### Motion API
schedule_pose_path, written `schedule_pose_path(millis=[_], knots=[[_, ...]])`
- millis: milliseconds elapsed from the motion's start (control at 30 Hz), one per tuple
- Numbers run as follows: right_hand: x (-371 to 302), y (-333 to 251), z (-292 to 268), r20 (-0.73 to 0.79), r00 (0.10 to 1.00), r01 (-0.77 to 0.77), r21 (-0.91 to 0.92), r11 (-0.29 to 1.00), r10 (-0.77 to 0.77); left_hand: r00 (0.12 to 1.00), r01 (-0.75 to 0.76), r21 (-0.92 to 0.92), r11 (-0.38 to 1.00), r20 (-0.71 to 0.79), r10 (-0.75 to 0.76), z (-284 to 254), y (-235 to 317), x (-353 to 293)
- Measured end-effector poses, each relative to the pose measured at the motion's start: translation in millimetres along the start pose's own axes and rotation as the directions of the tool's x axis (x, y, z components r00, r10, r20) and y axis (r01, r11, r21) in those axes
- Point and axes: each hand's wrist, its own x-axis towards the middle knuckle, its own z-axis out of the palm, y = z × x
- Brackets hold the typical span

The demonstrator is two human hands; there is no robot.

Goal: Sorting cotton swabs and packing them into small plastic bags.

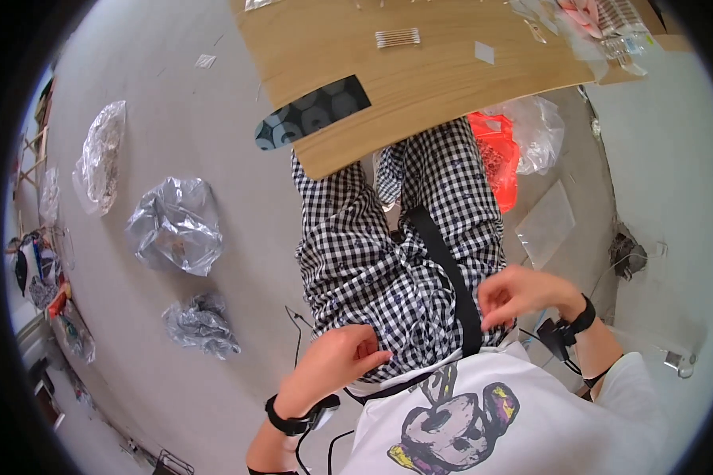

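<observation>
My left hand is over the left side of my lap, its fingers curled inward and the thumb pointing right. Nothing shows in it. My right hand is at the right side of my lap, near a black strap. Its fingers are also curled, with nothing visible in them. Both hands are close to black-and-white checked trousers; whether they touch the cloth I cannot tell. A bundle of cotton swabs lies on the wooden table ahead, away from both hands.
A dark patterned phone-shaped piece overhangs the table's left edge. A small white square lies beyond it. Clear plastic bags rest on the floor at left. A red bag is under the table's right side, near a wall.
</observation>
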Motion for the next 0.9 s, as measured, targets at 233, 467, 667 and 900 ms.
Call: schedule_pose_path(millis=[233,467,667,900], knots=[[10.2,-3.2,-2.1,0.064,0.994,-0.071,-0.237,0.969,0.088,0.973,0.057,0.25,0.967,0.203,-0.11,-3.1,11.3,15.2],[34.6,-15.0,-51.0,-0.378,0.831,0.218,-0.455,0.864,-0.409,0.896,0.145,0.334,0.931,0.354,-0.266,-47.5,-14.0,28.6],[104.0,-74.6,-112.1,-0.461,0.328,0.18,-0.826,0.534,-0.824,0.997,0.052,-0.196,0.979,-0.051,-0.063,-73.2,17.8,77.8],[153.5,-112.6,-161.8,-0.395,0.123,0.049,-0.914,0.403,-0.91,0.782,-0.298,0.091,0.95,-0.548,0.298,-83.5,59.8,140.7]])
